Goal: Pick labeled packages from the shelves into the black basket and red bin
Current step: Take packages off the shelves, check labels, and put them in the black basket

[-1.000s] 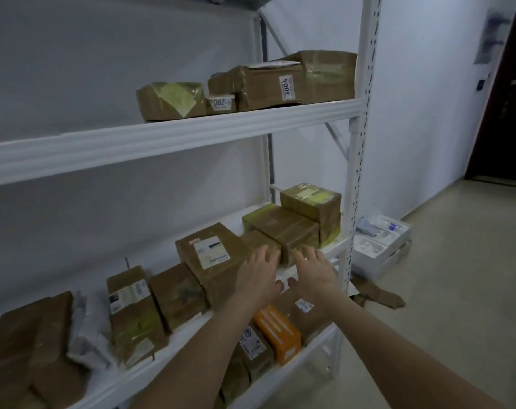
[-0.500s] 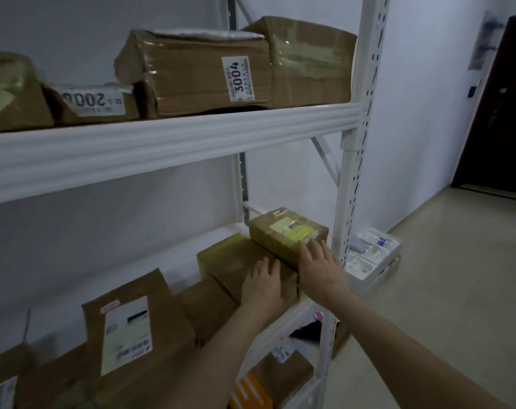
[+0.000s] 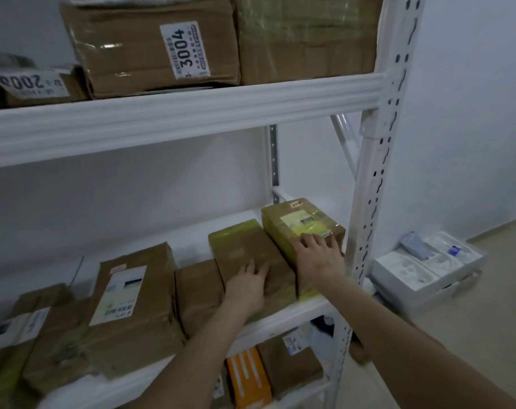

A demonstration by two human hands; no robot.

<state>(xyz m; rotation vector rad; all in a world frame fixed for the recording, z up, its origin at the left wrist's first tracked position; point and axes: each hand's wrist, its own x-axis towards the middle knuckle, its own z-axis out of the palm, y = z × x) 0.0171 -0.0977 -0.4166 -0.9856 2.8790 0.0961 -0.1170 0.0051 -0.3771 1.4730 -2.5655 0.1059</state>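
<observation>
On the middle shelf [image 3: 304,312] a small taped box [image 3: 298,222] with a yellowish label stands at the right end. My right hand [image 3: 317,255] lies on its near top edge with fingers spread. Beside it lies a flatter brown box [image 3: 245,246] wrapped in yellow tape, and my left hand [image 3: 246,283] rests flat on its near end. Further left are a labeled brown package [image 3: 133,287] and several others. On the top shelf sits a box marked 3004 [image 3: 150,45]. No basket or bin is in view.
A white upright post [image 3: 377,160] stands just right of my right hand. The bottom shelf holds an orange box [image 3: 248,376] and brown parcels. White foam trays [image 3: 428,267] lie on the floor against the right wall.
I have come closer to the shelf. Both hands have reached forward: the right went from the box's front onto its top edge, the left settled onto the flat box.
</observation>
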